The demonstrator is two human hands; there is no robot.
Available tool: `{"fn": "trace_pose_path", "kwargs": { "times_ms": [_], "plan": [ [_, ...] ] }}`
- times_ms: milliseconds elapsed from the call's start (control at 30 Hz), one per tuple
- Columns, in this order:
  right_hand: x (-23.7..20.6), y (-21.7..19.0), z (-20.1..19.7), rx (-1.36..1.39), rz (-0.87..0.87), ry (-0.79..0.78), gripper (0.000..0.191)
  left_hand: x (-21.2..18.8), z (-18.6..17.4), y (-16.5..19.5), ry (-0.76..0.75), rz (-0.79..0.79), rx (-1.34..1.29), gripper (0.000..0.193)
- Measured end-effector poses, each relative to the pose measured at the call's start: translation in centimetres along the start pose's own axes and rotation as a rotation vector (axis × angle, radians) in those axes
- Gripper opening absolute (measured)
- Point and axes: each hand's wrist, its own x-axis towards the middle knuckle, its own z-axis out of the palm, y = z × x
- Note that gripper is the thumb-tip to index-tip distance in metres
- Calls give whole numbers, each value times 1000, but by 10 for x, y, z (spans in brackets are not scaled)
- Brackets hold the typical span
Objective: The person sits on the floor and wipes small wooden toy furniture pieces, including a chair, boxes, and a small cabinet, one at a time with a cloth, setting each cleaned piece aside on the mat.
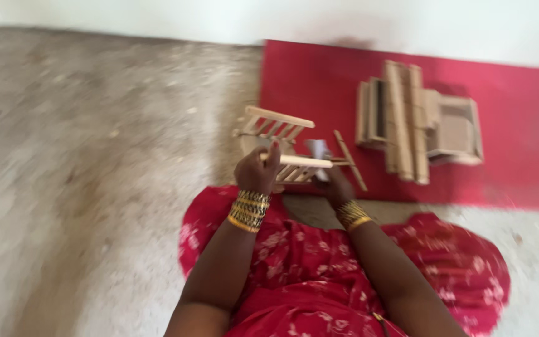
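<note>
Wooden slatted frame [288, 163] sits right in front of the lap, long rails running left to right, spanning both hands. Left hand [256, 171] is closed around its near rail, thumb up. Right hand [335, 186] reaches under the right end; blur hides its grip. Stacked wooden pieces [416, 122] lie apart on the red mat [519, 150], nearer the right hand.

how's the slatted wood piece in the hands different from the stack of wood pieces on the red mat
The slatted piece is held up off the floor by the left hand and right hand; the stack lies untouched on the red mat.
The slatted piece looks like an open, ladder-like frame; the stack looks denser, with long strips laid over flat panels.
The slatted piece looks smaller than the stack.
Both are pale, unpainted wood, though blur hides finer detail.
</note>
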Motion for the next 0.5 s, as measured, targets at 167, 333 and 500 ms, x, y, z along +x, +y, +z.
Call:
{"fn": "trace_pose_path", "kwargs": {
  "times_ms": [167,333,500],
  "plan": [
    [-8,-14,-25,-1274,-528,33,44,47,-42,-34,248,-371,-87,51],
    [-2,-5,-42,-1492,96,-73,46,86,-89,-107,534,-520,-433,52],
    [4,4,-53,-1518,80,-58,49,107,-94,-172,638,-467,-467,49]
  ]
}}
